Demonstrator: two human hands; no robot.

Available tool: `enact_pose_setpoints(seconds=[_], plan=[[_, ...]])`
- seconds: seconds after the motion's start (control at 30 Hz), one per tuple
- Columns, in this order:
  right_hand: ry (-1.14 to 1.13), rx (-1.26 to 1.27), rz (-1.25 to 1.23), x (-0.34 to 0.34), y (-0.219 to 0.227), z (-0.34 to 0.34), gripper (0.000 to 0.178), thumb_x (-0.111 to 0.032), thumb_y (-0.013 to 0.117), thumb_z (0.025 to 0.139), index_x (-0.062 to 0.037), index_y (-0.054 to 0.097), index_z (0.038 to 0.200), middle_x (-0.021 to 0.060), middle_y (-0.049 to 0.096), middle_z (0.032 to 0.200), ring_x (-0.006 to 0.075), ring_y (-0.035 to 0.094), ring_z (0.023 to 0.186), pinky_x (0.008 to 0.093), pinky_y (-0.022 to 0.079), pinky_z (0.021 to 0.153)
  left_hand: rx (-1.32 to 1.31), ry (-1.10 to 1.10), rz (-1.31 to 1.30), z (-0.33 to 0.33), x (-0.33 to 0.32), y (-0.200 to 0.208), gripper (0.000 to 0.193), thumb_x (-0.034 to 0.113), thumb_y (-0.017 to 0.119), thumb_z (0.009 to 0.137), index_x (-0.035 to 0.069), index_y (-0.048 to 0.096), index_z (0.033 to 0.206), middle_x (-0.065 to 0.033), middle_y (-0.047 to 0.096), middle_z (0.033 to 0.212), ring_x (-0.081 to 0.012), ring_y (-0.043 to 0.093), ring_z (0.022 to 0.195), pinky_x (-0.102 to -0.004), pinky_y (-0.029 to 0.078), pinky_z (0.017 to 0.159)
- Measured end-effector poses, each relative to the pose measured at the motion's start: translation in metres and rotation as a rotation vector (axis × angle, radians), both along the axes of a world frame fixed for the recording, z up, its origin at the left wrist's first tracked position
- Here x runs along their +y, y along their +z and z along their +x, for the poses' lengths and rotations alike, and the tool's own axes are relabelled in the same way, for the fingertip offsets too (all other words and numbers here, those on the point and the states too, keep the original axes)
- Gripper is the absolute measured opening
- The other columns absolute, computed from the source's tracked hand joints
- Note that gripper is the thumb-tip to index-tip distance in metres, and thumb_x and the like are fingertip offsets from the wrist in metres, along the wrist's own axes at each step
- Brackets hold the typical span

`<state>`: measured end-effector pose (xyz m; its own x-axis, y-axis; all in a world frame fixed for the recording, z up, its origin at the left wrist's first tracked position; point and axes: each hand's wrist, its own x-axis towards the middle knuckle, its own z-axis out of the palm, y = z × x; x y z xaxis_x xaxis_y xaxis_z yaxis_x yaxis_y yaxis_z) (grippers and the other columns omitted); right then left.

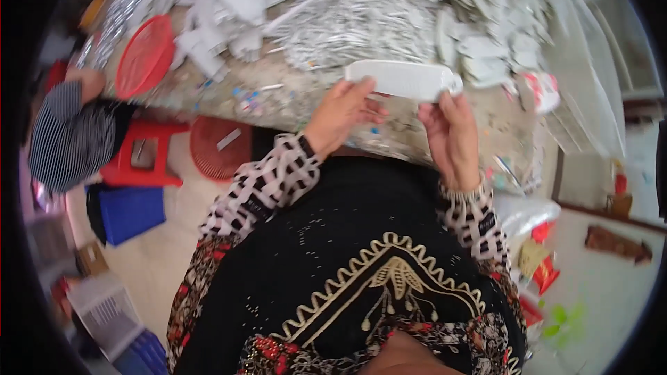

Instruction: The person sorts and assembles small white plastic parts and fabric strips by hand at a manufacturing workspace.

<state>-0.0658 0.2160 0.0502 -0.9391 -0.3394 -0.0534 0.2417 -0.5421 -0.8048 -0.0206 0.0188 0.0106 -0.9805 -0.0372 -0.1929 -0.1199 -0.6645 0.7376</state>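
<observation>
A flat, elongated white packet (403, 79) is held level over the worktable's near edge. My left hand (340, 114) pinches its left end between thumb and fingers. At the other end, my right hand (451, 128) grips the lower right corner with the thumb up. What the packet contains cannot be made out. Beyond it, a broad heap of thin whitish, slightly shiny pieces (358, 24) covers the table. Similar white flat packets (483, 52) are stacked to the right of the heap, and more white strips (222, 17) lie to its left.
A red plastic basket (146, 55) tilts at the table's left edge. Below stand a red stool (149, 149), a red round bin (221, 153) and a blue bin (132, 212). A person in striped clothing (73, 135) is at far left. Clear plastic sheeting (580, 76) hangs right.
</observation>
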Motion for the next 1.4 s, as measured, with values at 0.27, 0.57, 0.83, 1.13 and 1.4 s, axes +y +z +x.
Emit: enact_pose_setpoints(seconds=[0.27,0.57,0.83,1.13,1.4], plan=[[-0.025,1.263,1.155,-0.029,-0.009,0.018,0.049,-0.016,0.071,0.084,0.0042,0.049,0.123,0.0216,0.053,0.117,0.0316,0.058,0.102,0.0383,0.051,0.078,-0.143,-0.086,-0.313,0.02,-0.036,-0.012,0.024,0.024,0.06,0.092,0.001,0.059,0.092,-0.0093,0.066,0.077,-0.0127,0.062,0.062,-0.0247,0.049,0.055],[0.28,1.076,1.158,-0.039,-0.03,0.028,0.056,-0.014,0.07,0.083,-0.0002,0.048,0.132,0.0217,0.053,0.113,0.0374,0.057,0.098,0.0399,0.049,0.082,-0.144,-0.198,-0.347,0.025,-0.036,-0.03,0.027,0.027,0.062,0.092,0.0,0.063,0.092,-0.005,0.064,0.071,-0.0109,0.061,0.058,-0.024,0.049,0.052],[0.003,0.738,1.077,-0.002,-0.066,0.019,0.048,-0.013,0.07,0.084,0.0056,0.051,0.123,0.0178,0.056,0.108,0.0283,0.058,0.097,0.0325,0.046,0.084,0.188,0.514,-1.74,-0.036,-0.144,-0.005,0.024,0.022,0.063,0.087,0.004,0.064,0.102,-0.0137,0.059,0.092,-0.0307,0.062,0.084,-0.0454,0.049,0.071],[-0.028,0.215,0.547,0.004,-0.083,0.018,0.06,-0.006,0.07,0.085,0.0112,0.039,0.134,0.0123,0.055,0.118,0.0144,0.055,0.103,0.0261,0.047,0.087,-0.038,0.396,-2.071,-0.049,-0.167,0.01,0.022,0.019,0.051,0.091,0.007,0.064,0.105,-0.0136,0.06,0.103,-0.0345,0.063,0.085,-0.0461,0.05,0.075],[0.206,-0.074,0.163,0.029,-0.024,-0.012,0.058,-0.011,0.063,0.082,0.0093,0.043,0.133,0.01,0.057,0.111,0.0183,0.059,0.099,0.0288,0.05,0.084,0.586,0.377,-1.749,0.01,-0.153,0.034,0.026,0.001,0.059,0.084,0.006,0.062,0.109,-0.0106,0.062,0.104,-0.0315,0.064,0.088,-0.0375,0.052,0.077]])
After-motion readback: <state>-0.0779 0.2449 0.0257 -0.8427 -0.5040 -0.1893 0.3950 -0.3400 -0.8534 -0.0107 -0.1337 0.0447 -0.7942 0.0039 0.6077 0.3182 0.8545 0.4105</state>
